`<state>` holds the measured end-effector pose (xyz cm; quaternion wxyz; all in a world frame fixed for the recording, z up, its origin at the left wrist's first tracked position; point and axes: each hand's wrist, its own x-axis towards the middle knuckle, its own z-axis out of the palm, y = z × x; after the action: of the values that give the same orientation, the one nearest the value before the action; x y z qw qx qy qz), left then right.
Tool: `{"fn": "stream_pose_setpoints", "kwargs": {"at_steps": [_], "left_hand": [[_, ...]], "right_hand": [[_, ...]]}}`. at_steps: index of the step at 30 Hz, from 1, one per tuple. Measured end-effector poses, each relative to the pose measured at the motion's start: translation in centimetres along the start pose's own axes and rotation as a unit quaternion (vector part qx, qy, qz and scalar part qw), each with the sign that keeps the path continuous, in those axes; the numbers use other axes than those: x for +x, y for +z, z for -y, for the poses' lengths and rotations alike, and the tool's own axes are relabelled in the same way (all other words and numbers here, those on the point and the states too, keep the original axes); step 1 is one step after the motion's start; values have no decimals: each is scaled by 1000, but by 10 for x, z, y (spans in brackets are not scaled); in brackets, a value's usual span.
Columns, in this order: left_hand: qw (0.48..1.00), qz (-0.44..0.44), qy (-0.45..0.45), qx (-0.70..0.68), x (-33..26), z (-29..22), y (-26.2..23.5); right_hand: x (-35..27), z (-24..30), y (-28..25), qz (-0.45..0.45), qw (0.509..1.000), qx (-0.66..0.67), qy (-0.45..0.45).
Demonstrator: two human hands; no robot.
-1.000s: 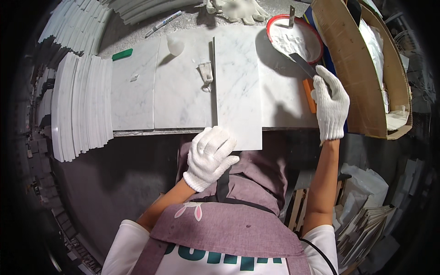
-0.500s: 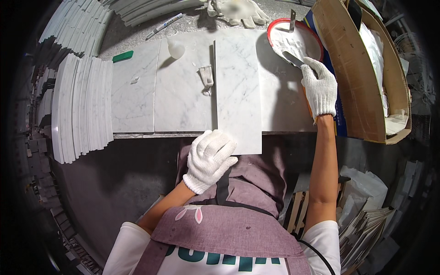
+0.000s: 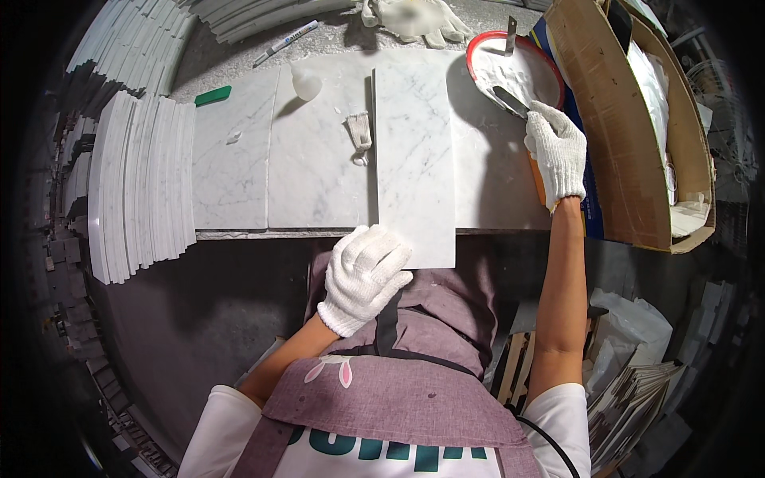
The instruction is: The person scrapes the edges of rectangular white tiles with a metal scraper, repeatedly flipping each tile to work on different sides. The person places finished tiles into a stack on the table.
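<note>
A white marble tile [image 3: 414, 151] lies lengthwise on the work surface, its near end jutting past the front edge. My left hand [image 3: 366, 279], in a white knit glove, grips that tile's near left corner, fingers on top. My right hand [image 3: 556, 151], gloved alike, is closed around a putty knife [image 3: 511, 101]. Its dark, narrow blade points up and left over the near rim of a red-rimmed tub [image 3: 488, 48] of white paste. Another metal blade [image 3: 510, 36] stands upright in that tub. The knife's handle is mostly hidden by my hand.
Stacked tiles [image 3: 143, 183] stand at the left. A small brush [image 3: 359, 134], a translucent bottle [image 3: 306, 84], a green scraper [image 3: 213, 95] and a marker [image 3: 285, 44] lie on the surface. Gloves [image 3: 418, 20] sit at the back; a cardboard box [image 3: 637, 135] flanks the right.
The putty knife's blade has turned slightly and now looks darker. My right hand has barely shifted; my left hand and the tile keep their place.
</note>
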<state>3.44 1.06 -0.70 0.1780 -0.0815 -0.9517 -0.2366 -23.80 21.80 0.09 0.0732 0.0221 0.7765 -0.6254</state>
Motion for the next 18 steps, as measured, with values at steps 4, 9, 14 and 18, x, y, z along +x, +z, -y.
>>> {"fn": "stream_pose_setpoints", "kwargs": {"at_steps": [4, 9, 14, 18], "left_hand": [[1000, 5, 0, 3, 1, -1, -1], [1000, -6, 2, -1, 0, 0, 1], [1000, -24, 4, -1, -1, 0, 2], [999, -26, 10, -17, 0, 3, 5]], "right_hand": [[-2, 0, -2, -5, 1000, 16, -7], [-11, 1, -8, 1, 999, 39, -2], [-45, 1, -22, 37, 996, 75, 16], [-88, -9, -29, 36, 998, 50, 8]]}}
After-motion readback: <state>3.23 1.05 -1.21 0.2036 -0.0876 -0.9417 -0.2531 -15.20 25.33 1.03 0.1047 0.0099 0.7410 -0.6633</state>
